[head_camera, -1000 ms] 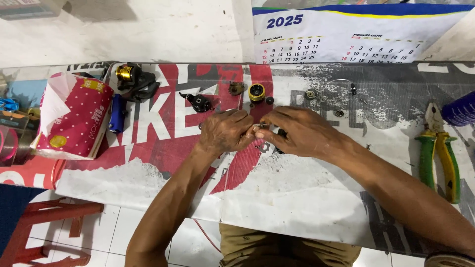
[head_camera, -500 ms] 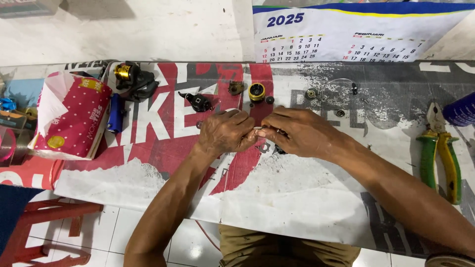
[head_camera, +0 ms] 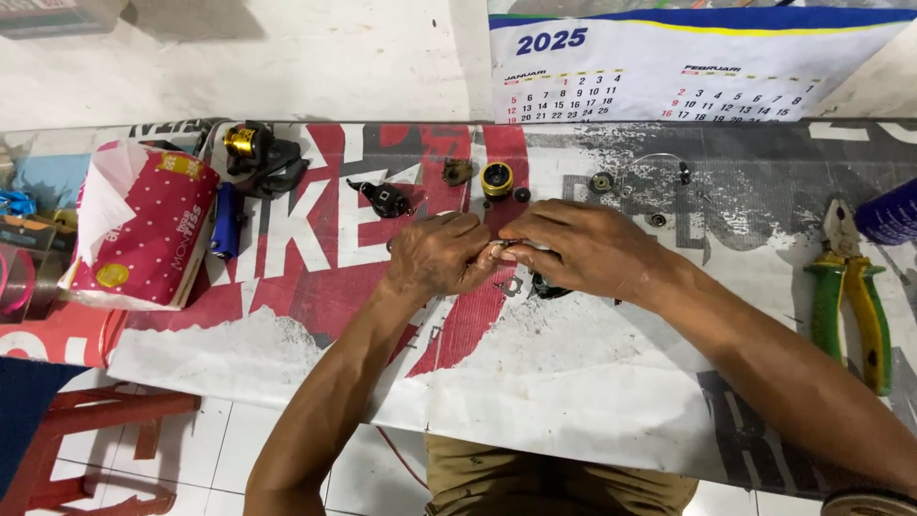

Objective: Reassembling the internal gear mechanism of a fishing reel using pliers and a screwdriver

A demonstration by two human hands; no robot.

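Observation:
My left hand [head_camera: 441,254] and my right hand [head_camera: 585,248] meet over the middle of the table, their fingertips pinched together on a small metal part [head_camera: 504,250] that is mostly hidden by the fingers. A small dark piece [head_camera: 546,286] lies on the table just under my right hand. Just beyond the hands sit a gold and black round part [head_camera: 496,180], a brownish small part [head_camera: 457,172] and a black mechanical piece [head_camera: 386,200]. More small metal bits [head_camera: 602,182] lie to the right of these.
A red and white printed banner [head_camera: 315,277] covers the table. A red dotted tissue pack [head_camera: 143,229], a blue cylinder [head_camera: 225,222] and a black and gold reel body [head_camera: 256,153] lie at left. Green and yellow pliers [head_camera: 850,296] lie at right. A calendar [head_camera: 669,67] hangs behind; a red stool [head_camera: 86,430] stands below left.
Both hands stay pinched together on the small part with only slight finger shifts. Nothing else has moved.

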